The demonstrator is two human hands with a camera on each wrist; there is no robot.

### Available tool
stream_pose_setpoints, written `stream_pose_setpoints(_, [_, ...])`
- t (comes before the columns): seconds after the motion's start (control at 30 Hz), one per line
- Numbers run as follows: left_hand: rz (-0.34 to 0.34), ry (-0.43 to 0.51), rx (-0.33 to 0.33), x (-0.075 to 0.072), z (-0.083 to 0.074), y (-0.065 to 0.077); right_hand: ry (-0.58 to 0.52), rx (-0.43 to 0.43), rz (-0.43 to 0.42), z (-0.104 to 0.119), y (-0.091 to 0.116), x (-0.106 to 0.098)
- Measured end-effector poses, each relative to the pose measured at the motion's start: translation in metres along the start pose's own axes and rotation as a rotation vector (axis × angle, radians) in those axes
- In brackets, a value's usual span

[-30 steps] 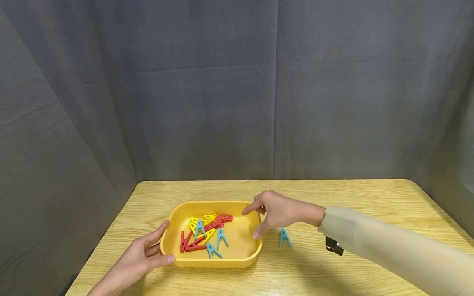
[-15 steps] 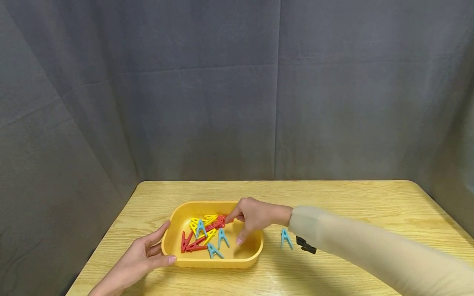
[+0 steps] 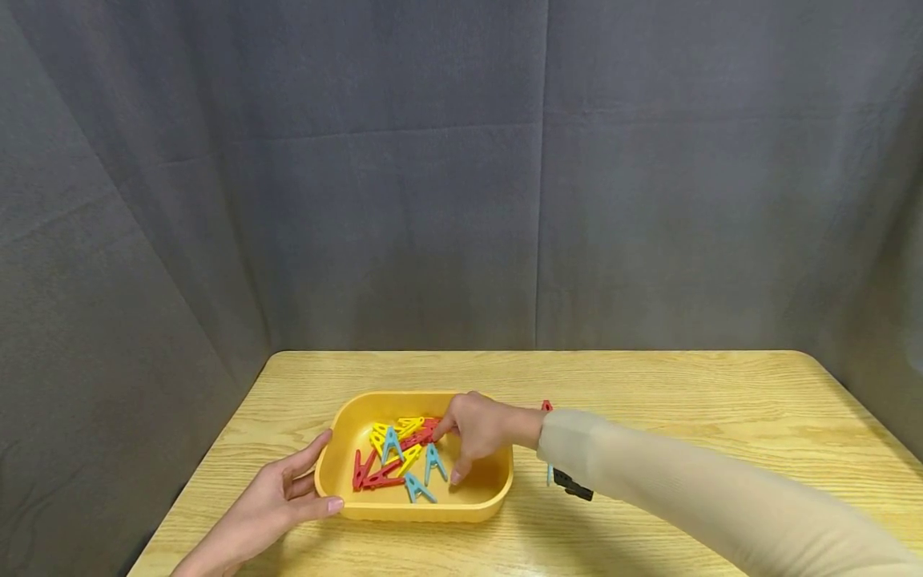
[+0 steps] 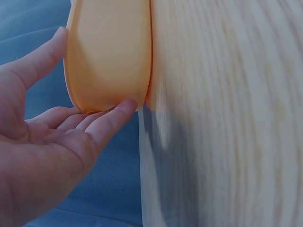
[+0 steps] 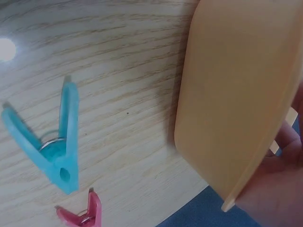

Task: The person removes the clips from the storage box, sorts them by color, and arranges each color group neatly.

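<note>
A yellow plastic basin [image 3: 414, 513] sits on the table with several red, yellow and blue clothespins lying loose inside. My left hand [image 3: 277, 501] holds its left end, thumb at the near corner and fingers along the outside wall; in the left wrist view the fingers press against that wall. Over the right part of the basin, my right hand [image 3: 476, 433] reaches down, index fingertip right at the red clothespins [image 3: 417, 437] and thumb apart, near a blue clothespin [image 3: 435, 463]. In the right wrist view the basin wall hides most of the right hand.
On the table right of the basin lie a blue clothespin [image 5: 68, 142] and a smaller-looking red clothespin [image 5: 85, 215], both partly covered by the right sleeve in the head view. Grey curtains [image 3: 404, 200] hang behind and beside the wooden table [image 3: 685, 377].
My right hand has moved left and down from the basin's right rim to the clothespins inside. A red clothespin on the table has come into sight behind the wrist. The left hand stays put.
</note>
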State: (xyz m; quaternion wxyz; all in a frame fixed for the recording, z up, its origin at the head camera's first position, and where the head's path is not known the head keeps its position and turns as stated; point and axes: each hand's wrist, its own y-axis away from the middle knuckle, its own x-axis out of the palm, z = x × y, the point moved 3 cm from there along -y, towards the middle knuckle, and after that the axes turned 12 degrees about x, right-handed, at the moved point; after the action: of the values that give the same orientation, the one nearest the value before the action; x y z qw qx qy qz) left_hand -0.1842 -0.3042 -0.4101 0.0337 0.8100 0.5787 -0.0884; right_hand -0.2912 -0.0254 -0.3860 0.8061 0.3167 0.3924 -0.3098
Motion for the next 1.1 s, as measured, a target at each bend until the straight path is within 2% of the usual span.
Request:
stream_pose_setpoints(0.2, [0.005,-0.007,0.014,-0.001,-0.001,0.001,0.065,0.028,-0.009,0.003,-0.003,0.004])
stream_pose_setpoints(0.43, [0.011,0.008,0.027,0.000,0.000,0.001,0.045,0.037,-0.029,0.002,-0.004,0.008])
stream_pose_setpoints(0.77, [0.009,0.013,0.028,0.000,0.001,0.001,0.031,-0.005,-0.036,0.003,-0.002,0.011])
stream_pose_setpoints(1.1, [0.003,0.012,0.012,-0.001,0.003,0.001,0.056,0.040,-0.051,0.003,-0.001,0.013])
